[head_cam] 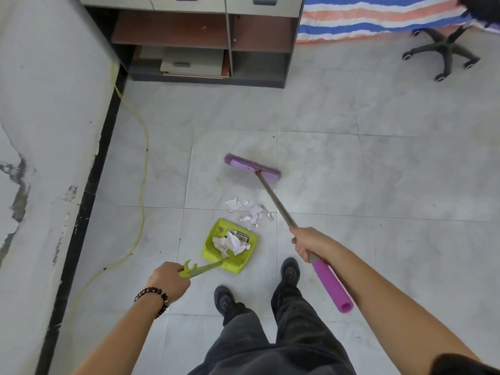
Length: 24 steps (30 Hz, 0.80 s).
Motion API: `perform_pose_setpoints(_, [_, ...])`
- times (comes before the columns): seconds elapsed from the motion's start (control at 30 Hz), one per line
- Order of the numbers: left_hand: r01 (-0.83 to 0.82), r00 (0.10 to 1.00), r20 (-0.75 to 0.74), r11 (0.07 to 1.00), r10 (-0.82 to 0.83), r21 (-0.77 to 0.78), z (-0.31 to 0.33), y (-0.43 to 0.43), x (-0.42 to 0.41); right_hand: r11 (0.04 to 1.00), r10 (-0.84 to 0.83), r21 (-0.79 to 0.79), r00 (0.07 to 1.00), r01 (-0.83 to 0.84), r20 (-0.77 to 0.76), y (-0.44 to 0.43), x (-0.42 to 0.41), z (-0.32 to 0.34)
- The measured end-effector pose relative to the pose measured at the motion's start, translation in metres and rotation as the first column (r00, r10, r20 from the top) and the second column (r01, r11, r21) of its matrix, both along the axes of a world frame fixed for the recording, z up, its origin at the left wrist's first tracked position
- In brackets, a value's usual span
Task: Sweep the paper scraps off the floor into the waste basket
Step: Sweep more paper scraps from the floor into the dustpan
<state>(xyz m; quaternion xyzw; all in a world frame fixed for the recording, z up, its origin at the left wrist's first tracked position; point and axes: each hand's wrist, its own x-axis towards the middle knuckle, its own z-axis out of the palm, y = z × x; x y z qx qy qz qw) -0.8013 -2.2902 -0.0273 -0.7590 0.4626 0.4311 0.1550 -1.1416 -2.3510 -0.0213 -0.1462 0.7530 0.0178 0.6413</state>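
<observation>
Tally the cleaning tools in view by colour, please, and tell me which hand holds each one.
Purple: 1, the broom, gripped by the right hand.
Green: 1, the dustpan, gripped by the left hand.
Total: 2 tools, 2 hands.

Purple is shown on the broom (252,167) – head and grip alike. At its six o'clock, white paper scraps (250,213) are seen; at seven, a lime-green dustpan (213,239). At one o'clock, a cloth (373,17) is striped blue, white and orange – pale grey tiles (351,171) throughout.
</observation>
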Motion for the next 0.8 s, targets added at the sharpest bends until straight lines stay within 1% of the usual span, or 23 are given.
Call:
perform_pose_setpoints(0.03, [-0.013, 1.0, 0.001, 1.0, 0.013, 0.005, -0.002, 0.005, -0.002, 0.984, 0.17, -0.041, 0.984, -0.172, -0.049, -0.007, 0.009, -0.006])
perform_pose_setpoints(0.07, [-0.023, 1.0, 0.007, 1.0, 0.023, 0.011, -0.002, 0.009, -0.005, 0.95, 0.302, -0.052, 0.948, -0.308, -0.101, -0.011, 0.017, -0.012])
perform_pose_setpoints(0.1, [-0.034, 0.999, 0.014, 0.999, 0.034, 0.015, -0.003, 0.014, -0.008, 0.917, 0.388, -0.034, 0.908, -0.398, -0.155, -0.012, 0.022, -0.016])
perform_pose_setpoints(0.17, [-0.051, 0.998, 0.035, 0.999, 0.051, 0.009, -0.005, 0.024, -0.01, 0.859, 0.502, 0.013, 0.836, -0.512, -0.221, -0.004, 0.018, -0.021])
perform_pose_setpoints(0.2, [-0.048, 0.998, 0.048, 0.999, 0.048, 0.009, -0.005, 0.029, -0.009, 0.836, 0.54, 0.049, 0.804, -0.547, -0.25, 0.004, 0.011, -0.024])
perform_pose_setpoints(0.3, [-0.034, 0.997, 0.066, 0.999, 0.032, 0.021, -0.001, 0.04, -0.006, 0.807, 0.584, 0.144, 0.736, -0.573, -0.342, 0.038, -0.025, -0.027])
perform_pose_setpoints(0.33, [-0.031, 0.997, 0.065, 0.999, 0.03, 0.02, 0.0, 0.042, -0.005, 0.784, 0.612, 0.172, 0.698, -0.596, -0.373, 0.049, -0.041, -0.026])
perform_pose_setpoints(0.43, [-0.015, 0.998, 0.064, 1.0, 0.014, 0.016, -0.001, 0.041, -0.005, 0.716, 0.675, 0.214, 0.581, -0.664, -0.455, 0.077, -0.083, -0.019])
perform_pose_setpoints(0.47, [-0.011, 0.998, 0.056, 1.0, 0.01, 0.016, -0.002, 0.038, -0.006, 0.706, 0.678, 0.212, 0.56, -0.675, -0.476, 0.084, -0.09, -0.015])
perform_pose_setpoints(0.53, [0.008, 0.999, 0.048, 1.0, -0.008, 0.015, -0.003, 0.033, -0.007, 0.72, 0.661, 0.201, 0.567, -0.664, -0.491, 0.096, -0.099, -0.01])
perform_pose_setpoints(0.6, [0.029, 0.998, 0.05, 1.0, -0.03, 0.011, -0.004, 0.03, -0.007, 0.751, 0.628, 0.181, 0.603, -0.635, -0.492, 0.109, -0.096, -0.009])
perform_pose_setpoints(0.73, [0.074, 0.996, 0.059, 0.997, -0.074, 0.002, -0.005, 0.03, 0.004, 0.888, 0.443, 0.101, 0.774, -0.449, -0.453, 0.126, -0.068, -0.012])
perform_pose_setpoints(0.8, [0.088, 0.994, 0.062, 0.996, -0.088, 0.0, -0.005, 0.027, 0.011, 0.933, 0.346, 0.061, 0.842, -0.353, -0.414, 0.118, -0.046, -0.013])
